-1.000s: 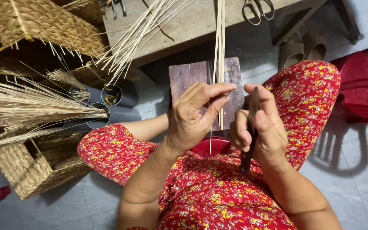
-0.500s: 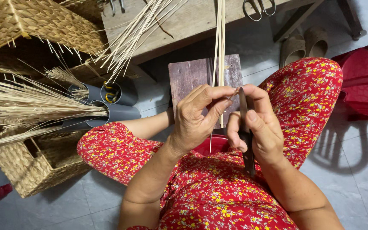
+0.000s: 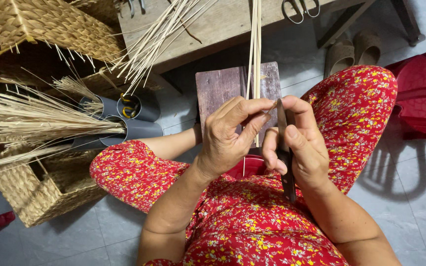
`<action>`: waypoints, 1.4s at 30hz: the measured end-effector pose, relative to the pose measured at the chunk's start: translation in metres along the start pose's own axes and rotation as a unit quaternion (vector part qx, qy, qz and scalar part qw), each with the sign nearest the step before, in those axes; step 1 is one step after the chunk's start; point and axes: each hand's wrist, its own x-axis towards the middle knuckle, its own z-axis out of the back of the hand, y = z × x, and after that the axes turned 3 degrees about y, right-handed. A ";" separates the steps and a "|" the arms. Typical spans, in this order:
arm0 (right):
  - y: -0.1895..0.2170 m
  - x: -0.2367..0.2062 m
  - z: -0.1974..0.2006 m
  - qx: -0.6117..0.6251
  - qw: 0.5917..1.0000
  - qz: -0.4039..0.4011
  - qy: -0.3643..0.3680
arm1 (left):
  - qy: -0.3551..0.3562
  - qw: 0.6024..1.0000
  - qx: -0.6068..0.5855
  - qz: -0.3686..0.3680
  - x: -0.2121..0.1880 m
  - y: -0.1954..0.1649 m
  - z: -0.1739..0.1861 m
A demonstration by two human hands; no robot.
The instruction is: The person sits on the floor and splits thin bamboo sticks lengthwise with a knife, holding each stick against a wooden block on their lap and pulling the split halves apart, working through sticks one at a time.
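Note:
My left hand [image 3: 230, 133] pinches a thin bundle of pale straw strips [image 3: 256, 44] between thumb and fingers; the strips run straight up out of the frame. My right hand [image 3: 299, 143] grips a dark-handled knife [image 3: 286, 162], its blade tip held against the strips right by my left thumb. Both hands hover over my lap, which is covered in red flowered cloth, above a worn wooden board [image 3: 223, 86] lying on the floor.
Grey tubes [image 3: 129, 120] at the left hold bunches of dry straw. Woven baskets [image 3: 40, 192] sit at the left and upper left. A wooden bench [image 3: 213, 24] carries loose straws and scissors [image 3: 299, 7]. Sandals [image 3: 353, 49] and a red plastic stool [image 3: 422, 93] lie at the right.
My right hand has turned the knife upright and brought its blade tip up to the strips at my left thumb. My left hand keeps its pinch.

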 end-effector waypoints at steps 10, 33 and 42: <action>-0.001 0.000 -0.003 -0.001 1.000 0.004 -0.001 | -0.023 0.997 0.056 -0.054 0.001 0.000 0.001; -0.003 -0.002 -0.006 0.040 0.999 0.000 0.018 | -0.030 0.988 0.113 -0.105 -0.003 0.002 0.005; -0.003 0.001 -0.005 0.052 0.998 -0.003 0.030 | -0.028 0.989 0.103 -0.106 -0.002 0.002 0.005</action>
